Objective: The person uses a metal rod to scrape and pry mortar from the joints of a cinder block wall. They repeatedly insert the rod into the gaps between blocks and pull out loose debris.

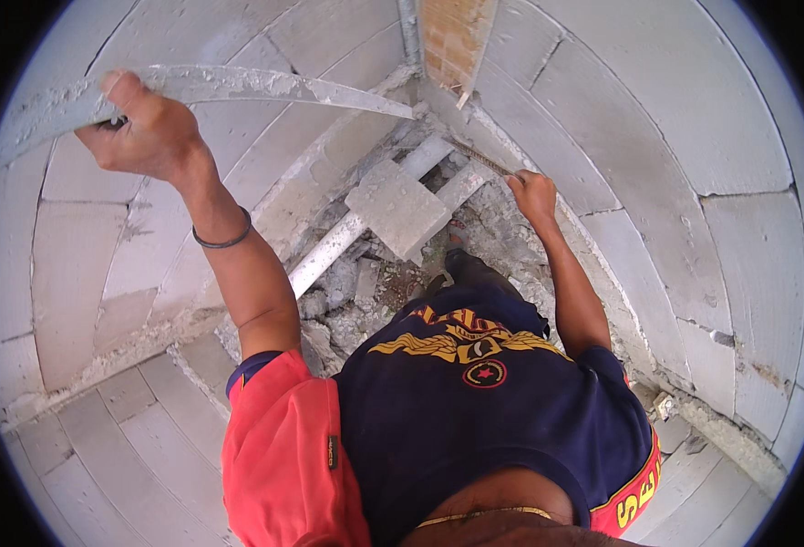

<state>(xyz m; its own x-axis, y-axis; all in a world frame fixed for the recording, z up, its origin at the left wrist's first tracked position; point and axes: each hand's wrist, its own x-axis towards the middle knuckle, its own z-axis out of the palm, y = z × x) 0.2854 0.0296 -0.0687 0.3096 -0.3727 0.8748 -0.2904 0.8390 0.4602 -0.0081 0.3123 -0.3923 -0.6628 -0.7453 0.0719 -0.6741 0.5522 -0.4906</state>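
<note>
My left hand [151, 137] is raised at the upper left, its thumb and fingers closed round the edge of a long pale flat bar [265, 85]. Grey mortar crusts the bar, which runs from the left rim to the wall corner. In front of me, my right hand [533, 195] is closed on a thin ribbed steel rod [479, 157] that points toward the same corner. The rod's far end is hard to make out against the rubble. Between and below my hands, a square grey concrete slab [397, 208] lies across pale bars.
Grey block walls [639, 137] meet in the far corner. A brown, grid-marked board [455, 41] stands there. A white bar [327, 255] sticks out from under the slab. Broken rubble [343, 283] covers the ground round my feet, and a low mortar ledge [283, 196] follows the left wall.
</note>
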